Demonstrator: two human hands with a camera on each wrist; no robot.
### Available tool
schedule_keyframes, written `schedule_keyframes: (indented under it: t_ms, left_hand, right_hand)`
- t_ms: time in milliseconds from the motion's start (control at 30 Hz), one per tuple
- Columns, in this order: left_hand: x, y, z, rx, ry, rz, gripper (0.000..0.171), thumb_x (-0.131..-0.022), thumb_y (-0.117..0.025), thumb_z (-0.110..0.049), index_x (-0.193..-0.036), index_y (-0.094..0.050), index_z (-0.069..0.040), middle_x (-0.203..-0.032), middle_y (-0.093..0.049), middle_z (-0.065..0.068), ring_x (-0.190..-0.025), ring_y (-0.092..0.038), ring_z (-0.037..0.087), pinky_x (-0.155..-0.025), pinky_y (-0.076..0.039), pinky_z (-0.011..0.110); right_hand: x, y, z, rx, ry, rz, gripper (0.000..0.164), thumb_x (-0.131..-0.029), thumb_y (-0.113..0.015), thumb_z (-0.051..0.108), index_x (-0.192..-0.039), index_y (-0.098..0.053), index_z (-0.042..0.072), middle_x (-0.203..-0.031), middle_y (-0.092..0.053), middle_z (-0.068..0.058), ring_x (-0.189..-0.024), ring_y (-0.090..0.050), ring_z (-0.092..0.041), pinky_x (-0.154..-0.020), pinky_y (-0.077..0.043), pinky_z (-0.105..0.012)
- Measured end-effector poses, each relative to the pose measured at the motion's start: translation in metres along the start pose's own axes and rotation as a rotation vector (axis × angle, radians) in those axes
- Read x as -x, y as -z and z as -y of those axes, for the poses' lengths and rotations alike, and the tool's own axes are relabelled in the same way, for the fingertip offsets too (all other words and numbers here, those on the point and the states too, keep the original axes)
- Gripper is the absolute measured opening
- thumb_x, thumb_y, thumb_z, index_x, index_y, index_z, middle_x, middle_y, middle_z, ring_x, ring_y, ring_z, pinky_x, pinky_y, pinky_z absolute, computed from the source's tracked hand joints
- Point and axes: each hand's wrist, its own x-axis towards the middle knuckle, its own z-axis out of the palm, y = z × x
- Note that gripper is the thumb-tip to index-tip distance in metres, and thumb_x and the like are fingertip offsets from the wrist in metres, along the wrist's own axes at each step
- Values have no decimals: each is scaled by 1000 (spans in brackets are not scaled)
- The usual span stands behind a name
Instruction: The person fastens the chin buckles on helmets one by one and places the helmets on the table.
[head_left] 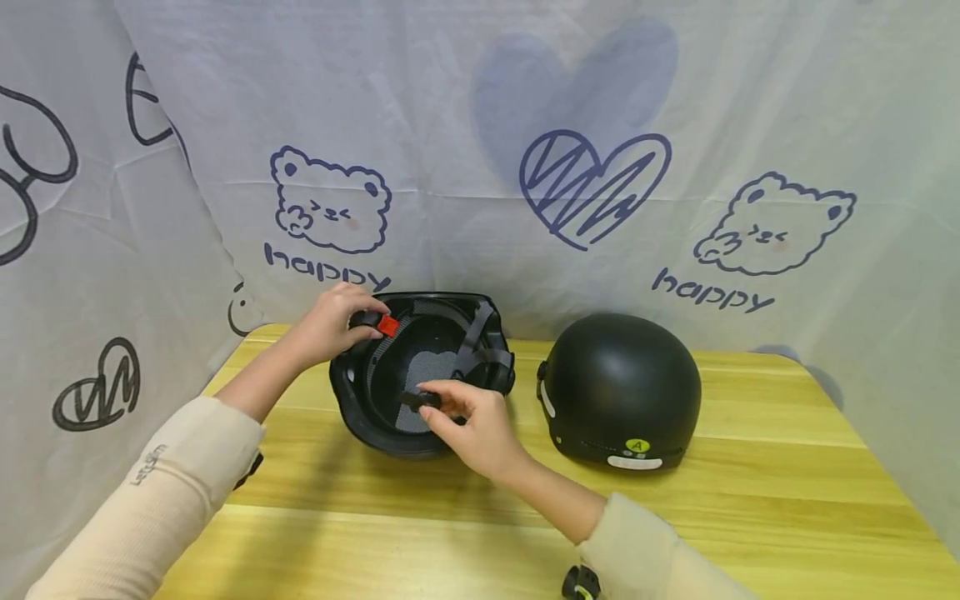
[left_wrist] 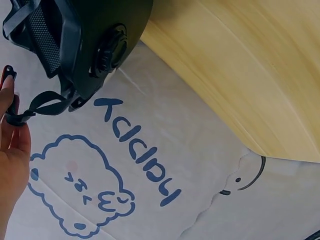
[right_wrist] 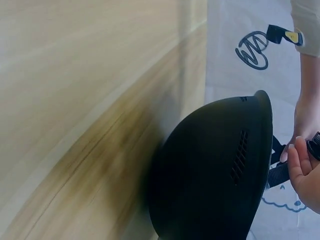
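A black helmet (head_left: 347, 410) lies upside down on the table, its padded inside facing up and its grey side straps (head_left: 472, 342) showing. At its far left rim, my left hand (head_left: 330, 325) pinches a buckle half with a red end (head_left: 388, 325); in the left wrist view its black strap (left_wrist: 47, 106) loops from the helmet to the fingers. Over the helmet's near right side, my right hand (head_left: 476, 425) pinches the black buckle half (head_left: 414, 400) between thumb and fingers. The two buckle halves are apart. In the right wrist view, a strap (right_wrist: 279, 175) runs from the helmet to the right hand.
A second black helmet (head_left: 622, 392), dome up, stands to the right with a yellow "A" sticker (head_left: 637, 446). Both are on a wooden table (head_left: 772, 467). A white printed cloth (head_left: 450, 125) hangs behind the table and along the left side.
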Motion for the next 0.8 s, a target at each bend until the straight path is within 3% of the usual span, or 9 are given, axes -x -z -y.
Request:
schedule_keyframes:
  t_ms: [267, 533, 800]
  left_hand:
    - [1, 1, -5, 26, 36, -31, 28, -75, -72, 4, -102, -66, 5, -98, -67, 21, -96, -57, 36, -85, -47, 49]
    - [3, -3, -3, 103, 54, -74, 28, -74, -73, 3, -101, -67, 4, -99, -67, 21, -95, -59, 35, -85, -47, 49]
    - [6, -10, 1, 210, 101, -125, 28, -75, -73, 0, -102, -68, 4, -99, -67, 22, -95, -61, 35, -86, -50, 49]
  right_hand:
    - [-13, 2, -6, -139, -118, -23, 23, -84, -61, -2, -107, -61, -6, -83, -66, -26, -66, -64, -18, -54, -45, -16]
    - [-26, 2, -18, -166, -169, -34, 16, -86, -59, -2, -100, -54, -7, -82, -63, -31, -72, -64, -38, -58, -46, -17]
    - [-39, 0, -24, -175, -205, -60, 18, -90, -58, 3, -103, -56, -7, -83, -64, -28, -74, -66, -37, -64, -54, -26]
